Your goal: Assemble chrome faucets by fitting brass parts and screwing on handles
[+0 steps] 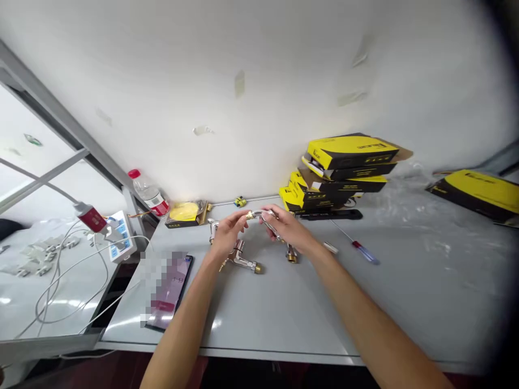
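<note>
A curved chrome faucet piece (259,214) with a brass end is held up between both hands above the grey table. My left hand (230,229) pinches its brass end on the left. Fingers of my right hand (286,224) are closed round the chrome body, hiding part of it. Just below my left hand, a chrome tap (242,260) with a brass end lies on the table. Another chrome part (213,229) sits behind my left hand, partly covered. Below my right hand is a chrome and brass fitting (291,254); whether it joins the held piece is unclear.
Yellow and black boxes (336,183) are stacked at the back, with another box (478,192) far right. A screwdriver (365,252) lies right of my hands. At left are a phone (172,292), a bottle (150,193), a power strip (121,237) and cables.
</note>
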Motion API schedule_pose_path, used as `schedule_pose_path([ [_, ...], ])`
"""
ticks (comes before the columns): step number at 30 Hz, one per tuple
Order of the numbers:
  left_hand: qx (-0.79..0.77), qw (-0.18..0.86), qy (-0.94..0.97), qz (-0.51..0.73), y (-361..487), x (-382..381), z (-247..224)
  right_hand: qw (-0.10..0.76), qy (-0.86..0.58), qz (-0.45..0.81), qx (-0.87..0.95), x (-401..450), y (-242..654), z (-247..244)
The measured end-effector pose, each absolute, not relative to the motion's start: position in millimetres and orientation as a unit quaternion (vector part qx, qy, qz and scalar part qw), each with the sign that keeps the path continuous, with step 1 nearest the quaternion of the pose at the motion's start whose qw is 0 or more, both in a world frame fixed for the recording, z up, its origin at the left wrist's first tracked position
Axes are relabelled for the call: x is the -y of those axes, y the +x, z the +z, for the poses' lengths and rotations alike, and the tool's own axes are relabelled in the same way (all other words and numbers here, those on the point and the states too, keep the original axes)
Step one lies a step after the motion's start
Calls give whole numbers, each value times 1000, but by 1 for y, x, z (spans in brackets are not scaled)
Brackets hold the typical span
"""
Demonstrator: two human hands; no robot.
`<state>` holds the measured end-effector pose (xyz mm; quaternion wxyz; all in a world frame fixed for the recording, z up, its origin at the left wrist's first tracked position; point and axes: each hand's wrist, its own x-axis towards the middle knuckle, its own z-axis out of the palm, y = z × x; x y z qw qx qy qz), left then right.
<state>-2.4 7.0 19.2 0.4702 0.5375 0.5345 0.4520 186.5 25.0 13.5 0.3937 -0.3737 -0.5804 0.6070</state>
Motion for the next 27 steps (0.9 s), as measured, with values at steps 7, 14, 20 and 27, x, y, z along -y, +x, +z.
schedule_pose_path([
  [7,-502,520,506,471,6,-5,19,356,-400,550,641,-23,184,11],
  [14,-501,566,461,466,2,-5,20,345,-430,456,698,-19,181,17],
  [20,-451,648,391,474,-2,-6,17,350,-434,377,740,-17,181,18],
  [27,-433,677,360,473,2,-3,24,362,-429,352,749,-14,182,23],
])
